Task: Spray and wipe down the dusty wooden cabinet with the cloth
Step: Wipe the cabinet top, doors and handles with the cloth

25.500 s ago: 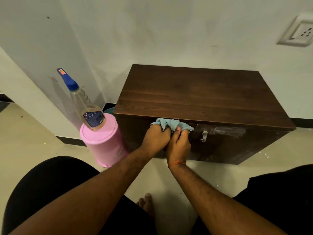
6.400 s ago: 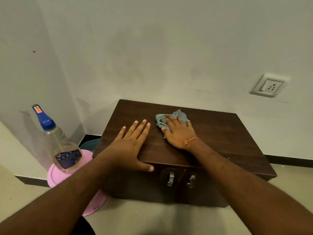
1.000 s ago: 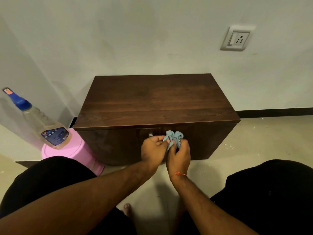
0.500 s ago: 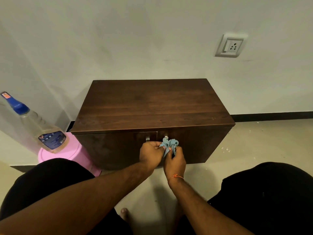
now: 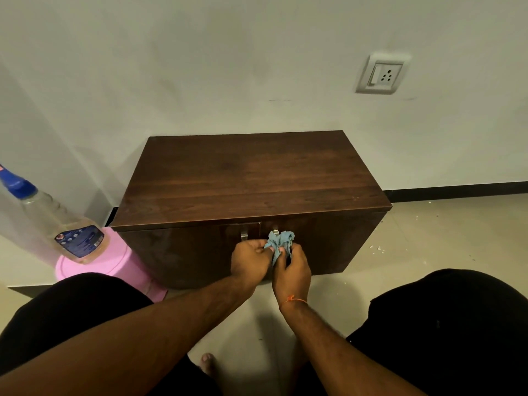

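Observation:
A low dark wooden cabinet (image 5: pixel 251 178) stands against the wall, with two metal door handles on its front. A small blue cloth (image 5: pixel 280 242) is bunched in front of the right handle. My left hand (image 5: pixel 250 260) pinches the cloth's left edge. My right hand (image 5: pixel 293 270) grips it from below and the right. Both hands are close together at the cabinet's front. A clear spray bottle (image 5: pixel 60 224) with a blue nozzle stands at the left, apart from my hands.
The spray bottle rests on a pink upturned bucket (image 5: pixel 108 267) beside the cabinet's left side. A wall socket (image 5: pixel 383 74) sits above right. My knees in black fill the lower corners, and a bare foot (image 5: pixel 207 362) shows on the tiled floor between them.
Over the last second my hands stayed together on the cloth at the cabinet front and bunched it tighter. The view tilted up slightly, so the cabinet sits lower in frame.

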The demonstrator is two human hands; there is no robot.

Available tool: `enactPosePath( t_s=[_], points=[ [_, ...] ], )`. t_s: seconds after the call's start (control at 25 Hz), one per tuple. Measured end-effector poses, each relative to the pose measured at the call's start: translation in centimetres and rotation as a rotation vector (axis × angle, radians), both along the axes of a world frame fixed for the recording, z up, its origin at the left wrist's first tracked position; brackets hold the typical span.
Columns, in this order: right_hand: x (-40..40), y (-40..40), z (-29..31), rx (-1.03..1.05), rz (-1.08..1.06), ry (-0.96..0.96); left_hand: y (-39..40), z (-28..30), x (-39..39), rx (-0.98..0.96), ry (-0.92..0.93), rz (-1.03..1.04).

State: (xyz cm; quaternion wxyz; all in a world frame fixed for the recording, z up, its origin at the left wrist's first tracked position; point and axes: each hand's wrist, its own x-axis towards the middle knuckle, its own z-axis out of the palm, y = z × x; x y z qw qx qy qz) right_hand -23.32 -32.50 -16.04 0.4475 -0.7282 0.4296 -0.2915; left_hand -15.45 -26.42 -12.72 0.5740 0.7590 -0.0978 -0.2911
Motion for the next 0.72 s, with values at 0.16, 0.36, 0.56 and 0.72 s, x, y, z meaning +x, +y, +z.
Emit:
enactPosePath(
  t_s=[0.16, 0.36, 0.56, 0.72],
  points=[
    [-0.1, -0.1, 0.2, 0.020, 0.008, 0.015, -0.3, 0.0, -0.2, 0.022, -0.024, -0.010],
    [0.5, -0.5, 2.2, -0.097, -0.004, -0.028, -0.5, 0.6, 0.5, -0.097, -0.007, 0.062],
    [0.3, -0.4, 0.9, -0.082, 0.017, 0.008, -0.3, -0.2, 0.5, -0.018, -0.030, 0.003],
    [-0.3, -0.1, 0.1, 0.002, 0.036, 0.075, 0.0, 0.0, 0.2, 0.045, -0.034, -0.066]
  ],
)
